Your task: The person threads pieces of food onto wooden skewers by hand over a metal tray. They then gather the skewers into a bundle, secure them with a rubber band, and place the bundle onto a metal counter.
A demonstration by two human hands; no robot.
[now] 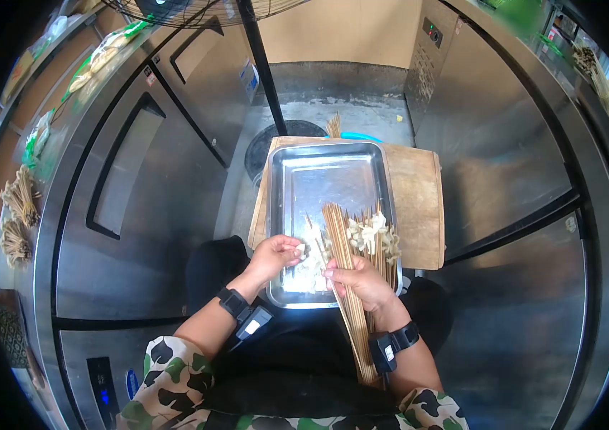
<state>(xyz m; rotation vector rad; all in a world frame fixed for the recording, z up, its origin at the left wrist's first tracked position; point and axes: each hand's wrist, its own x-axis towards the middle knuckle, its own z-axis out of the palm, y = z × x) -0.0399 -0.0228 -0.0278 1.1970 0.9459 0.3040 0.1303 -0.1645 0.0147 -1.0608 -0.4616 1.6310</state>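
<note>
My left hand (276, 258) is over the left part of a metal tray (271, 193), pinching a small white food piece (301, 249) between thumb and fingertips. In my right hand (364, 285) is a thick bundle of bamboo skewers (339, 233), points upward and long ends slanting down toward my lap. One skewer stands apart from the bundle, its tip leaning toward my left hand. Loose white pieces (310, 276) lie on the tray bottom between my hands. Beside my right hand, several loaded skewers (372, 233) with pale pieces rest at the tray's right side.
The tray sits on a wooden board (419, 208). Behind it are a black round container (258, 147), a blue rim (362, 136) and more skewers (334, 127). A black pole (261, 64) rises there. Steel cabinets (147, 215) flank both sides, with bundles (19, 197) on the left counter.
</note>
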